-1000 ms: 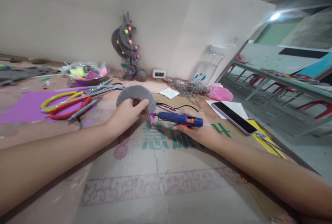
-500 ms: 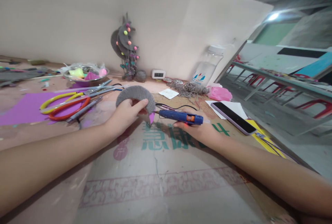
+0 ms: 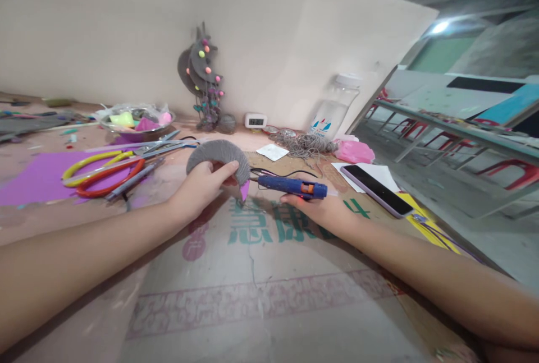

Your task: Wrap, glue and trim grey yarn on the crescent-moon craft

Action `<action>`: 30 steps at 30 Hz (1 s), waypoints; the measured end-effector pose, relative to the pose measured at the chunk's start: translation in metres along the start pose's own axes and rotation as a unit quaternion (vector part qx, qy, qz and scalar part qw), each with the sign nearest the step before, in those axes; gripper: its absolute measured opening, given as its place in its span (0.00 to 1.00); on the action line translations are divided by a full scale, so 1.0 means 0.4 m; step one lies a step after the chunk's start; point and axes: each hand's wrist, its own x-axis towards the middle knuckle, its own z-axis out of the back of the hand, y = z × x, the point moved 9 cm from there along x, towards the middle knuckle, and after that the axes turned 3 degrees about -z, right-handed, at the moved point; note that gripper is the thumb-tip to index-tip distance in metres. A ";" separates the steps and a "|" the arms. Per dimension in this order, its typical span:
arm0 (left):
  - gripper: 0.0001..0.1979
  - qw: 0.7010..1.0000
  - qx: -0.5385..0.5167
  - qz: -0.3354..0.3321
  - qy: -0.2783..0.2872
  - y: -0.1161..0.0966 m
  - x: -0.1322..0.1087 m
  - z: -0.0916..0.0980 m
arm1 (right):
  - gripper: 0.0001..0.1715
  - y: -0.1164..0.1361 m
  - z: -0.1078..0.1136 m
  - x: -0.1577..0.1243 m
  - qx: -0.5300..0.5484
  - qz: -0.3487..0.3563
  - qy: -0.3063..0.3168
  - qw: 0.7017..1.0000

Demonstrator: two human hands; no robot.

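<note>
My left hand [image 3: 201,184] grips a grey yarn-wrapped crescent [image 3: 219,154] with a pink tip, holding it upright on the cardboard-covered table [image 3: 252,273]. My right hand [image 3: 320,210] is closed round a blue hot glue gun [image 3: 291,185] lying sideways. The gun's nozzle points left and sits right beside the crescent's right tip. A black cord runs back from the gun.
Yellow and orange scissors [image 3: 101,169] lie on purple paper [image 3: 37,175] to the left. A bowl of coloured bits [image 3: 135,122], a hanging grey moon ornament [image 3: 201,79], a small clock [image 3: 255,121], a bottle [image 3: 334,113], loose grey yarn [image 3: 305,144] and a phone [image 3: 370,182] stand around.
My right hand has brought the glue gun's nozzle slightly closer to the crescent's right tip. The left hand keeps its hold on the crescent.
</note>
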 end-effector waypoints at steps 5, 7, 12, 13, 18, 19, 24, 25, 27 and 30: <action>0.16 0.999 0.037 0.000 -0.006 -0.007 -0.003 0.005 | 0.17 -0.015 -0.003 0.007 -0.002 -0.029 0.004 1.000; 0.17 0.998 0.059 0.002 -0.015 -0.011 -0.006 0.010 | 0.18 -0.016 0.003 0.010 0.021 -0.042 0.002 0.999; 0.17 0.999 0.050 0.005 -0.014 -0.013 -0.009 0.007 | 0.19 -0.010 0.040 0.029 0.096 -0.045 -0.012 0.994; 0.17 0.998 0.052 0.008 -0.016 -0.010 -0.008 0.008 | 0.19 -0.010 0.049 0.039 0.099 -0.038 -0.015 0.994; 0.17 0.999 0.040 0.003 -0.012 0.003 0.000 0.004 | 0.24 -0.091 0.082 0.124 0.069 -0.103 -0.045 0.991; 0.18 0.999 0.042 0.002 -0.012 0.006 0.001 0.005 | 0.25 -0.111 0.082 0.146 0.050 -0.116 -0.050 0.991; 0.19 0.998 0.067 -0.005 -0.016 0.018 0.006 0.008 | 0.22 -0.193 0.049 0.246 -0.022 -0.148 -0.056 0.987; 0.19 0.998 0.068 -0.014 -0.008 0.016 0.008 0.005 | 0.21 -0.205 0.040 0.259 -0.030 -0.154 -0.053 0.986; 0.19 0.998 0.067 -0.021 -0.004 0.016 0.010 0.003 | 0.20 -0.218 0.029 0.274 -0.045 -0.160 -0.049 0.985; 0.19 0.997 0.067 -0.029 -0.001 0.009 0.014 0.000 | 0.22 -0.221 0.031 0.275 -0.060 -0.151 -0.037 0.986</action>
